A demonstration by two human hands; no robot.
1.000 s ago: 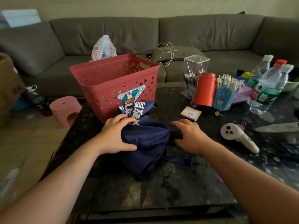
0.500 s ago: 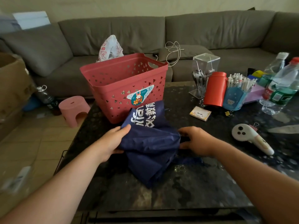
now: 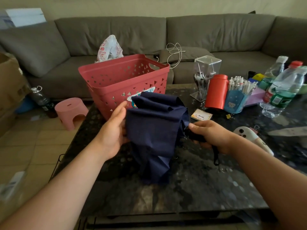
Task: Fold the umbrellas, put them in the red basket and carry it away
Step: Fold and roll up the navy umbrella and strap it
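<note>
Both hands [image 3: 114, 135], umbrella [image 3: 154, 130] now raised

The navy blue umbrella [image 3: 154, 130] is sitting collapsed but not yet neatly folded, its canopy fabric bunching in loose pleats and rolls at the top and hanging down in a crumpled drape toward the dark bench [image 3: 199, 188]. It is being held just above the bench, in front of the basket, with its dark handle end pointing right and a thin black wrist strap [image 3: 216, 155] dangling from it. The red basket [image 3: 116, 83] is standing upright on the bench's far left part, just behind the umbrella. Its walls are showing triangular cut-outs, a handle slot near the rim and a colourful sticker partly hidden by the fabric.
</note>
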